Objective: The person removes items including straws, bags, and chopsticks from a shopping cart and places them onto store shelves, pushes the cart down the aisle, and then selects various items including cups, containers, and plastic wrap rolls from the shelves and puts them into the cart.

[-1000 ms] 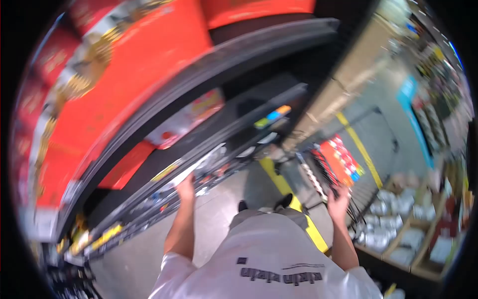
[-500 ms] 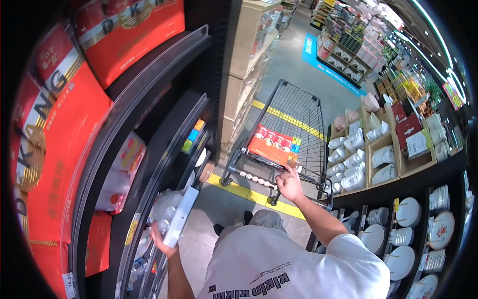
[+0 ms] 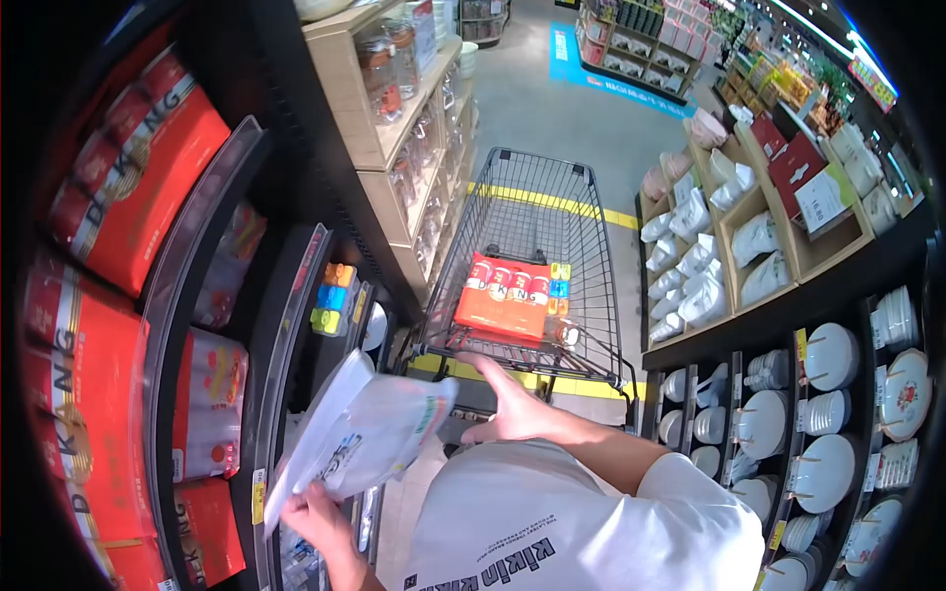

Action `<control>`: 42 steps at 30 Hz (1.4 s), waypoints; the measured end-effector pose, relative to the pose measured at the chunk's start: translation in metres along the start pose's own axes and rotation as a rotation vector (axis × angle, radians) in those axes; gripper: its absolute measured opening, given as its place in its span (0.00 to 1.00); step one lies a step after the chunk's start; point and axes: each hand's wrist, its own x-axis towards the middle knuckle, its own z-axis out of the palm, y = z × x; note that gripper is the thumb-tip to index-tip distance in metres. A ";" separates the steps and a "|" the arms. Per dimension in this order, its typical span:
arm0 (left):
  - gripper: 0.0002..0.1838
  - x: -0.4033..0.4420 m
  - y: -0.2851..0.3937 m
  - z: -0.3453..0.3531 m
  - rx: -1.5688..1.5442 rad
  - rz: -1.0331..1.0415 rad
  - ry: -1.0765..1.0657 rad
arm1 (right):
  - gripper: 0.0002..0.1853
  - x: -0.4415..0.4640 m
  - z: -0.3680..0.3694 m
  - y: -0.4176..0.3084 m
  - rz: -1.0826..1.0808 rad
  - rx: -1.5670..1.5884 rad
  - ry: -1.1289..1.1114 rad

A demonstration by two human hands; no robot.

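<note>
My left hand (image 3: 320,522) grips the lower edge of a clear plastic package (image 3: 379,438) with a white rim or backing and printed lettering. Its contents are too blurred to name. The package is tilted in front of the left-hand shelf. To its right, my right hand (image 3: 507,404) holds nothing, its thumb and fingers spread towards the package. Just beyond it stands a black wire shopping cart (image 3: 603,286). Inside the cart lie a red DEKANG cup pack (image 3: 503,305), a small orange, blue and green pack (image 3: 560,288) and a jar-like item (image 3: 563,333).
Black shelving at left bears red DEKANG packs (image 3: 148,172) and another colourful pack (image 3: 335,297). Ahead, a wooden shelf (image 3: 379,153) holds glass jars. White plates (image 3: 823,468) and bowls line the rack at right, below wooden bins (image 3: 729,251). Grey floor (image 3: 527,94) extends past the cart.
My right hand has let go of the cart handle and moved left towards the package. The package, still in my left hand, has turned to show its printed face. My view has shifted.
</note>
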 end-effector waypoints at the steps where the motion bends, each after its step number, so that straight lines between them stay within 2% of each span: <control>1: 0.20 0.006 0.004 0.011 -0.015 0.032 -0.097 | 0.58 0.004 -0.004 -0.007 -0.093 0.016 -0.002; 3: 0.22 0.013 0.017 0.048 -0.084 -0.037 -0.218 | 0.57 0.014 -0.014 0.003 -0.104 0.216 -0.101; 4: 0.22 0.015 0.034 0.070 -0.055 -0.103 -0.302 | 0.54 0.021 -0.020 0.001 -0.004 0.459 -0.146; 5: 0.23 0.017 0.049 0.091 -0.028 -0.172 -0.383 | 0.50 0.021 -0.036 0.008 -0.065 0.345 -0.093; 7: 0.23 0.024 0.045 0.132 -0.151 -0.261 -0.433 | 0.42 0.013 -0.057 0.039 0.116 0.386 -0.028; 9: 0.33 0.014 0.050 0.172 -0.201 -0.200 -0.448 | 0.32 0.006 -0.074 0.070 0.280 0.642 0.152; 10: 0.38 0.012 0.039 0.175 -0.175 -0.179 -0.520 | 0.29 0.005 -0.083 0.095 0.324 0.756 0.203; 11: 0.37 0.005 0.031 0.178 -0.140 -0.192 -0.523 | 0.26 0.008 -0.091 0.122 0.369 0.867 0.254; 13: 0.34 -0.009 0.003 0.168 -0.105 -0.264 -0.540 | 0.22 0.014 -0.098 0.166 0.469 0.910 0.543; 15: 0.25 -0.027 -0.022 0.147 -0.053 -0.280 -0.511 | 0.18 0.025 -0.105 0.198 0.581 0.967 0.707; 17: 0.21 -0.049 -0.040 0.120 -0.056 -0.425 -0.341 | 0.18 0.034 -0.099 0.262 0.580 0.794 0.775; 18: 0.20 -0.061 -0.052 0.100 -0.011 -0.454 -0.304 | 0.20 0.038 -0.095 0.291 0.655 0.649 0.778; 19: 0.19 -0.074 -0.061 0.079 0.032 -0.485 -0.261 | 0.22 0.040 -0.089 0.323 0.723 0.501 0.771; 20: 0.17 -0.088 -0.066 0.062 0.070 -0.546 -0.226 | 0.23 0.045 -0.086 0.335 0.701 0.414 0.754; 22: 0.20 -0.122 -0.092 0.026 0.199 -0.629 -0.108 | 0.26 0.052 -0.079 0.358 0.661 0.238 0.727; 23: 0.21 -0.145 -0.095 0.012 0.234 -0.654 -0.006 | 0.30 0.049 -0.076 0.406 0.815 -0.007 0.582; 24: 0.24 -0.159 -0.086 0.009 0.367 -0.714 0.023 | 0.34 0.054 -0.077 0.409 0.804 0.090 0.468; 25: 0.25 -0.173 -0.084 0.003 0.473 -0.758 0.028 | 0.34 0.064 -0.070 0.411 0.812 0.118 0.482; 26: 0.26 -0.187 -0.089 -0.005 0.570 -0.812 0.026 | 0.32 0.066 -0.072 0.447 0.736 0.219 0.335; 28: 0.26 -0.218 -0.105 -0.029 0.757 -0.771 0.003 | 0.32 0.060 -0.064 0.467 0.880 0.250 0.122; 30: 0.27 -0.249 -0.107 -0.041 0.796 -0.832 0.073 | 0.33 0.038 -0.067 0.495 1.087 0.229 -0.091; 32: 0.29 -0.266 -0.121 -0.061 0.821 -0.878 0.083 | 0.28 0.029 -0.051 0.437 1.110 0.126 0.076; 34: 0.30 -0.295 -0.141 -0.083 0.847 -0.960 0.073 | 0.26 0.023 -0.042 0.411 0.966 -0.276 -0.105; 37: 0.30 -0.331 -0.177 -0.121 0.941 -1.038 0.045 | 0.27 0.025 -0.042 0.330 0.899 -0.170 -0.271; 38: 0.30 -0.339 -0.191 -0.136 0.976 -1.037 0.034 | 0.26 0.025 -0.049 0.347 0.917 0.054 -0.272; 41: 0.30 -0.338 -0.233 -0.184 0.739 -1.144 0.125 | 0.21 0.022 -0.054 0.327 0.699 -0.087 -0.053; 42: 0.31 -0.331 -0.248 -0.199 0.719 -1.126 0.144 | 0.16 0.020 -0.059 0.335 0.650 0.047 -0.068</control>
